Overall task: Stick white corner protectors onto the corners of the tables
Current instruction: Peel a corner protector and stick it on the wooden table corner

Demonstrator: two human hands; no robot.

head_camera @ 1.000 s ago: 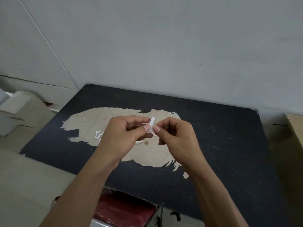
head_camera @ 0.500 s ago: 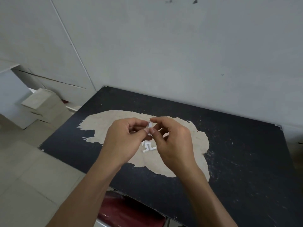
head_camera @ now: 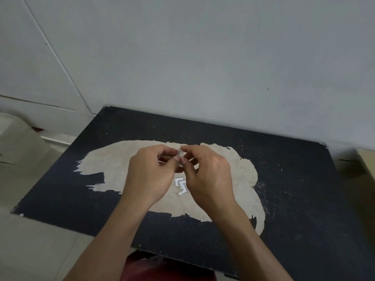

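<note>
A small white corner protector [head_camera: 180,155] is pinched between the fingertips of my left hand [head_camera: 150,175] and my right hand [head_camera: 209,175], held above the middle of the black table [head_camera: 294,199]. The tabletop has a large worn tan patch. Two more white L-shaped corner protectors [head_camera: 181,185] lie on that patch just below my hands, partly hidden by my right hand. The table's near left corner [head_camera: 19,213] and far right corner [head_camera: 324,144] are in view.
A grey wall stands right behind the table. A red stool seat [head_camera: 162,268] sits under the near edge. Beige cardboard boxes [head_camera: 18,147] lie on the floor at left, and another beige box [head_camera: 367,165] stands at right.
The view has shifted, so the table sits a little differently in frame. My hands keep working the small protector between the fingertips; the spare protectors now show below my hands.
</note>
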